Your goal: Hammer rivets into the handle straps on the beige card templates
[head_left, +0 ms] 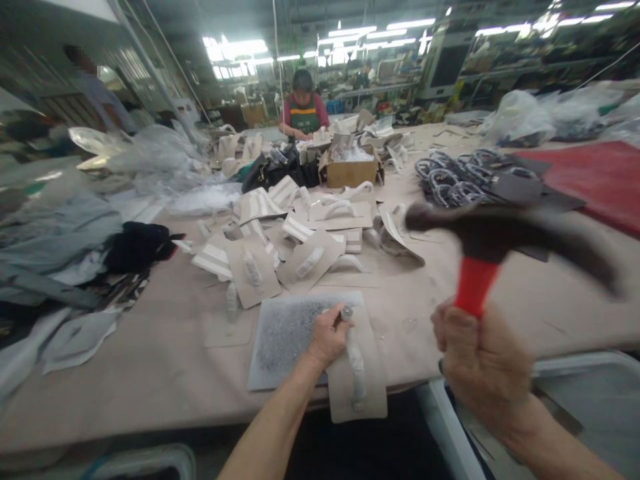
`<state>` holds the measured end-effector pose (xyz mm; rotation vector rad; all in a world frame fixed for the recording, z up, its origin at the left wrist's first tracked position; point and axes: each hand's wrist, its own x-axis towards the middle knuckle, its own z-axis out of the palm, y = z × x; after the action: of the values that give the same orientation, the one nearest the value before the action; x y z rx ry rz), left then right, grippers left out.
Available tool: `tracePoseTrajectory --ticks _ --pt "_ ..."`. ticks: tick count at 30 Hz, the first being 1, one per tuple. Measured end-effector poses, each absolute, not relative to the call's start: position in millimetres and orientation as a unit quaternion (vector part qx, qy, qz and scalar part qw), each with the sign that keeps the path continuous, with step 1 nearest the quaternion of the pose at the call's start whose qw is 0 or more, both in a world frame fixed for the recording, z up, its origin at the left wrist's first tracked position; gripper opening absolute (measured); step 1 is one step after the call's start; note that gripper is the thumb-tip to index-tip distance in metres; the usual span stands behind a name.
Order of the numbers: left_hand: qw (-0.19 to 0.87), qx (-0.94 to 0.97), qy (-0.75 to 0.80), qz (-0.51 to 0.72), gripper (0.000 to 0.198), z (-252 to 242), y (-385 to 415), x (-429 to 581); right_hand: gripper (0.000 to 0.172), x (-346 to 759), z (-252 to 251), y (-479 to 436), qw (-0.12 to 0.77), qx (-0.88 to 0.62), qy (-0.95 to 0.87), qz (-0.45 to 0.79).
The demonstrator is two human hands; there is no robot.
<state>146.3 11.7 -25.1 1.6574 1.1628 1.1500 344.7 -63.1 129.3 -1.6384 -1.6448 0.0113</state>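
My right hand (483, 363) is wrapped round the red grip of a claw hammer (483, 230), raised above the table at the right and smeared by motion. My left hand (329, 337) pinches a short metal punch with a round top (347, 312), held upright near the far end of a beige panel (337, 393). A wrapped handle (357, 367) is fixed along that panel, whose near end juts over the table edge. Under its far part lies a grey, pitted board (285, 343). What the punch's lower tip touches is hidden.
Several beige panels with wrapped handles (305, 257) are heaped beyond the board. Behind them stand a cardboard box (351, 170) and dark bags (280, 167). Grey braided handles (450, 177) lie right, near a red sheet (595, 173). A co-worker (303, 110) sits across the table.
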Motion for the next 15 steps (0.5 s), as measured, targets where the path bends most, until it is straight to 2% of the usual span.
tracePoseTrajectory --ticks 2,4,6,8,12,15 --pt "0.396 0.653 0.462 0.451 0.013 -28.2 12.3 146.5 0.046 345.8 101.9 -65.8 0.249 -0.642 -0.722 0.066" --pt "0.400 0.657 0.458 0.446 0.019 -30.5 12.6 146.5 0.041 350.5 78.7 -67.2 0.096 -0.642 -0.751 0.120" --pt "0.398 0.660 0.455 0.445 0.018 -30.9 12.3 146.4 0.033 357.3 66.9 -66.8 0.017 -0.652 -0.745 0.140" --pt "0.392 0.661 0.458 0.447 0.013 -29.6 11.7 146.1 0.030 365.2 62.0 -64.1 -0.001 -0.668 -0.726 0.161" --pt "0.391 0.663 0.458 0.446 0.005 -26.5 11.3 145.8 0.038 384.0 42.2 -50.3 0.009 -0.695 -0.675 0.247" --pt "0.395 0.657 0.458 0.449 0.009 -27.3 12.3 145.1 0.036 391.2 20.8 -40.2 -0.022 -0.738 -0.653 0.170"
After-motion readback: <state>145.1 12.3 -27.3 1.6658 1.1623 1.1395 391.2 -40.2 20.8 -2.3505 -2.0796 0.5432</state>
